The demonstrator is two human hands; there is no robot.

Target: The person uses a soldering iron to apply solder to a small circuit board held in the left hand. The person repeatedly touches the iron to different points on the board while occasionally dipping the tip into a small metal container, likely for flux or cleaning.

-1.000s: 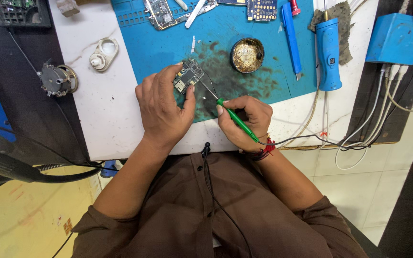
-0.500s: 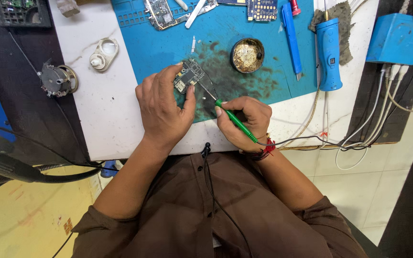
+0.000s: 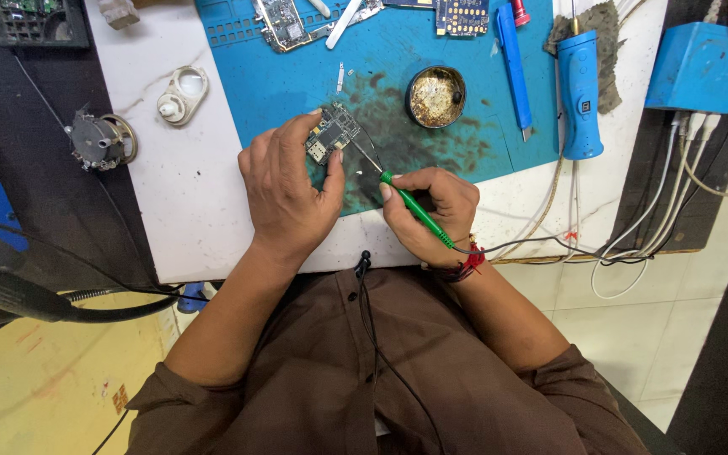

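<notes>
Both hands were busy: left hand (image 3: pixel 288 198) pinched the small circuit board (image 3: pixel 331 137) by its edges on the blue mat (image 3: pixel 297 84); right hand (image 3: pixel 431 215) gripped a green soldering iron (image 3: pixel 414 211). Light, stiff, probably fragile.

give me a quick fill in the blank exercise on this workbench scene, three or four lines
1. The right hand holds a soldering iron with a ____ handle.
2. The left hand pins a small circuit board onto the ____ mat.
3. The round tin sits on the mat to the ____ of the small circuit board, as the picture shows it.

Missing words: green; blue; right
</notes>
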